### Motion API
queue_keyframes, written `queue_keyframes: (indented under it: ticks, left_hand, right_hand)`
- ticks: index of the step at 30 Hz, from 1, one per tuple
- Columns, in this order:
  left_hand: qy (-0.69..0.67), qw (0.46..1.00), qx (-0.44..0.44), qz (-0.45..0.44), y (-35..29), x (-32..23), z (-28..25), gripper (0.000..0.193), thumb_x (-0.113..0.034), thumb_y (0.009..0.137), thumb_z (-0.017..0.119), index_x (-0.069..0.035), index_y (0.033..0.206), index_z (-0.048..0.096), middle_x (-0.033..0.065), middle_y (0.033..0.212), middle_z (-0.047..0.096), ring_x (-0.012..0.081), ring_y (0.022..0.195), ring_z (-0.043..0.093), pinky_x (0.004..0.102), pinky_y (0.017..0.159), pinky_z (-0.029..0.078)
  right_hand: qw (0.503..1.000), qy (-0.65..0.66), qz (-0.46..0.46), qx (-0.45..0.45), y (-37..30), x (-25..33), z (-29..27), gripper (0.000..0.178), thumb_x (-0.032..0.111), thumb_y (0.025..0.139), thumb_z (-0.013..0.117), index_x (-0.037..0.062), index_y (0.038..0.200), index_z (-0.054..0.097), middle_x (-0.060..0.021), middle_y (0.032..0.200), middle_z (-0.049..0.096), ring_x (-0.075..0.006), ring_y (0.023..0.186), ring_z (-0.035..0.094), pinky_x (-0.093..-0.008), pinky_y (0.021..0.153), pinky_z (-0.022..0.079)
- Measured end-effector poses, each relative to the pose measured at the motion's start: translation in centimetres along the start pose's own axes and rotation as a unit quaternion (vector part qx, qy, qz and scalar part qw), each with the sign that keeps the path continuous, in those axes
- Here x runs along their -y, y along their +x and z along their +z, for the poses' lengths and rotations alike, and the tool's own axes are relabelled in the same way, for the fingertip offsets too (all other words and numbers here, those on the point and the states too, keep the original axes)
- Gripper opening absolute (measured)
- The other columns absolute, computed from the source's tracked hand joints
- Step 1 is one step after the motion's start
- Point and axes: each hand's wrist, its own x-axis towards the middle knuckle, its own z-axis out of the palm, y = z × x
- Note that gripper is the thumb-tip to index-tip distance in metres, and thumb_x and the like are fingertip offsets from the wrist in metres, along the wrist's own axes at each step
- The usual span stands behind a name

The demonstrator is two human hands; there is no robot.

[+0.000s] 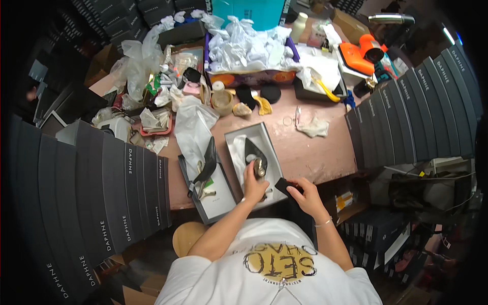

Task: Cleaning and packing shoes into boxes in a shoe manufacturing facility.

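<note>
My left hand [254, 184] is closed around the metallic-trimmed back part of a black pointed shoe [251, 148]. This shoe is in or just over an open shoe box [275, 155] with a pale inside, where white tissue paper also shows. Just right of the box, my right hand [306, 197] pinches a small black pad or folded cloth [282, 185]; its exact kind is unclear. To the left, a second black shoe [209, 161] leans at the edge of a dark lid or tray [216, 207] with a white inside. Tissue paper [194, 124] spreads out behind it.
Tall stacks of dark shoe boxes [117, 188] [422, 109] flank the table on both sides. A purple carton [249, 77] of crumpled white paper stands at the back. A jar [222, 101], black round pads [270, 92], a white rag [313, 127] and an orange tool [356, 58] lie around.
</note>
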Motion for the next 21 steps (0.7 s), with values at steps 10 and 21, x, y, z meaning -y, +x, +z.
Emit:
queue_keyframes:
  ticks: [10,21]
  left_hand:
    - [-0.838,0.407,0.258,-0.255,-3.4,-5.9,-12.7,0.052,-0.014,0.078,0.065,0.002,0.123,0.044,0.0133,0.107,0.049,0.02,0.074,0.046,0.0264,0.056,0.048]
    - [-0.832,0.395,0.3,-0.248,-3.2,-6.8,-9.5,0.051,-0.024,0.082,0.067,0.006,0.117,0.045,0.0129,0.089,0.045,0.0163,0.07,0.049,0.02,0.051,0.048]
  right_hand:
    - [0.97,-0.026,-0.222,-0.099,3.0,7.4,1.0,0.037,0.007,0.08,0.069,0.0034,0.116,0.06,-0.0149,0.101,0.06,-0.0283,0.09,0.06,-0.034,0.08,0.049]
    - [0.959,-0.205,-0.132,-0.145,17.5,-8.0,0.6,0.044,0.022,0.085,0.065,0.0068,0.126,0.055,-0.0203,0.121,0.053,-0.0374,0.11,0.053,-0.0451,0.092,0.042]
